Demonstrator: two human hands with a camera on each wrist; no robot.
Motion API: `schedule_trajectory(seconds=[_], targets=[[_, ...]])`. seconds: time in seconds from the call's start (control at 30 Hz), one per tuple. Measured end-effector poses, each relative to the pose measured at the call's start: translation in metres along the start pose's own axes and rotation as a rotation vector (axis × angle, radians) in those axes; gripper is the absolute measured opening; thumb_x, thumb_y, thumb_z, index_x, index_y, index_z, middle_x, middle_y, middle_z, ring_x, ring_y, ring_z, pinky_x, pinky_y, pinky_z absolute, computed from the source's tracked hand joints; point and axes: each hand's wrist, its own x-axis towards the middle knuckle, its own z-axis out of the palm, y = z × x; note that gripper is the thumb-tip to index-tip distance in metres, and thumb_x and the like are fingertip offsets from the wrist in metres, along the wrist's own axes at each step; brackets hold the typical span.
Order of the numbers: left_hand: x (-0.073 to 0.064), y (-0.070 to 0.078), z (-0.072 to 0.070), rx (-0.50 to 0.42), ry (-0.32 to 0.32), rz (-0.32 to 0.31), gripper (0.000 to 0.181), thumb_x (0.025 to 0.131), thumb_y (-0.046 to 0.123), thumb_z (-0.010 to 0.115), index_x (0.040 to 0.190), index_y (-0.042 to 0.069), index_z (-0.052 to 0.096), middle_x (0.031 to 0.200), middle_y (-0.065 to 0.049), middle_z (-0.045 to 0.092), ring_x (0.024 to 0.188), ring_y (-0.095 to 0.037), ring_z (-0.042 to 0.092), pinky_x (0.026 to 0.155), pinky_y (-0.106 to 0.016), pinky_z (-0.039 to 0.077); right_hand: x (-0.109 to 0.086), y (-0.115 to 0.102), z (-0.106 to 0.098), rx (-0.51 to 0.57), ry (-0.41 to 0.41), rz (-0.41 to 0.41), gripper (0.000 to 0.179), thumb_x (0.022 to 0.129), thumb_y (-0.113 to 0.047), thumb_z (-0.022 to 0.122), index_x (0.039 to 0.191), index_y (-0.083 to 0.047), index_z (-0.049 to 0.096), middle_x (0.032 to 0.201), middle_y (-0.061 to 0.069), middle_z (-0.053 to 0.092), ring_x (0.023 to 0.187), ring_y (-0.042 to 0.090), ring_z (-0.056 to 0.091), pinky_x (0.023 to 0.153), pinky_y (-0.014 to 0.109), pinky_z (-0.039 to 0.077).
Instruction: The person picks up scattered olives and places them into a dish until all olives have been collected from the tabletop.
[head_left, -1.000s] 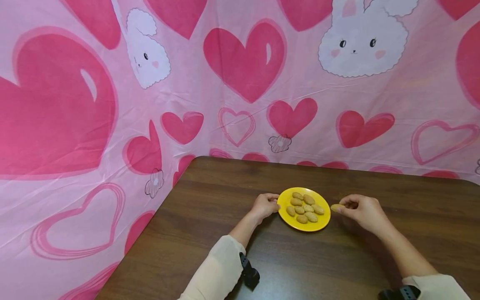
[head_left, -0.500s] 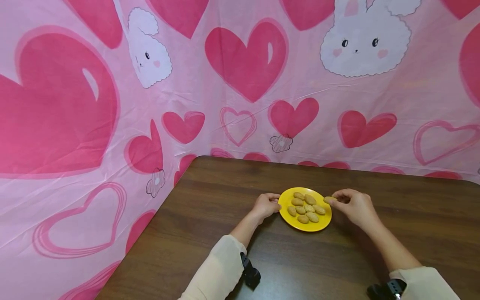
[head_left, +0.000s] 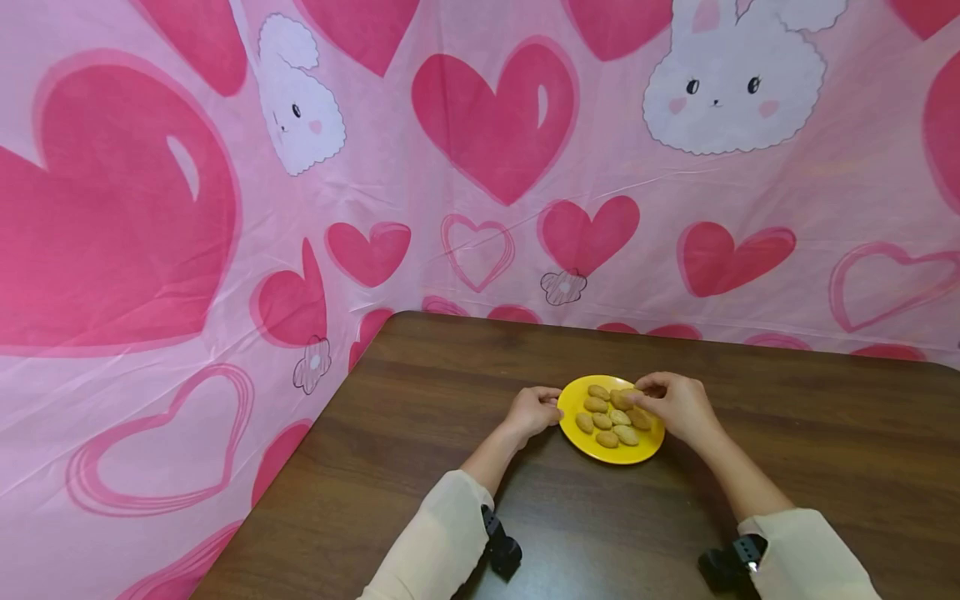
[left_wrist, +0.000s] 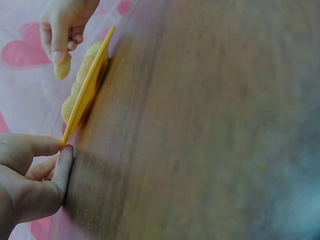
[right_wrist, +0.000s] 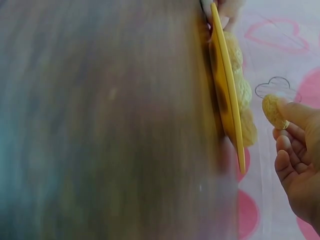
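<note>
A round yellow plate (head_left: 585, 444) bears several tan, oval, nut-like pieces (head_left: 602, 421). My left hand (head_left: 532, 412) pinches the plate's left rim between thumb and fingers, seen edge-on in the left wrist view. My right hand (head_left: 681, 408) is over the plate's right side. Between its thumb and index finger it pinches another such piece (right_wrist: 274, 111), rough-skinned and yellowish. In both wrist views this piece is apart from the pile and above it. The other fingers of the right hand curl loosely.
The plate is over a dark brown wooden table (head_left: 420, 400). Behind and to the left hangs a pink cloth (head_left: 375, 167) printed with hearts and rabbits. A black wrist camera (head_left: 502, 550) sits below the left forearm, another black camera (head_left: 723, 567) below the right.
My right hand has moved left with the pinched nut-like piece, from beside the plate's right edge to over the plate. The left hand keeps its hold on the rim.
</note>
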Motion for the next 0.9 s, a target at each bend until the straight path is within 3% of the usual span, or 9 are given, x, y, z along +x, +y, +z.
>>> schedule_trajectory(seconds=[0.3, 0.57, 0.9], targets=[[0.001, 0.0, 0.001, 0.005, 0.005, 0.011, 0.036, 0.08, -0.009, 0.064, 0.116, -0.004, 0.064, 0.085, -0.004, 0.058, 0.074, -0.011, 0.056, 0.067, -0.025, 0.054, 0.006, -0.008, 0.007, 0.019, -0.119, 0.1, 0.027, 0.081, -0.027, 0.074, 0.09, -0.001, 0.071, 0.074, 0.004, 0.06, 0.071, 0.021, 0.049, 0.057, 0.025, 0.044], [0.0, 0.0, 0.001, 0.009, 0.002, -0.009, 0.036, 0.082, -0.008, 0.064, 0.117, -0.003, 0.064, 0.086, -0.004, 0.058, 0.075, -0.012, 0.057, 0.067, -0.025, 0.054, 0.005, -0.007, 0.013, -0.023, -0.134, 0.1, 0.026, 0.08, -0.025, 0.075, 0.088, -0.001, 0.07, 0.075, 0.003, 0.062, 0.072, 0.022, 0.051, 0.063, 0.03, 0.046], [-0.001, 0.001, -0.001, 0.01, 0.002, -0.013, 0.036, 0.082, -0.008, 0.064, 0.118, -0.002, 0.063, 0.087, -0.004, 0.058, 0.075, -0.012, 0.056, 0.066, -0.024, 0.053, 0.005, -0.007, 0.011, -0.025, -0.159, 0.116, 0.031, 0.081, -0.029, 0.074, 0.091, 0.0, 0.07, 0.075, 0.004, 0.06, 0.072, 0.022, 0.048, 0.06, 0.029, 0.044]])
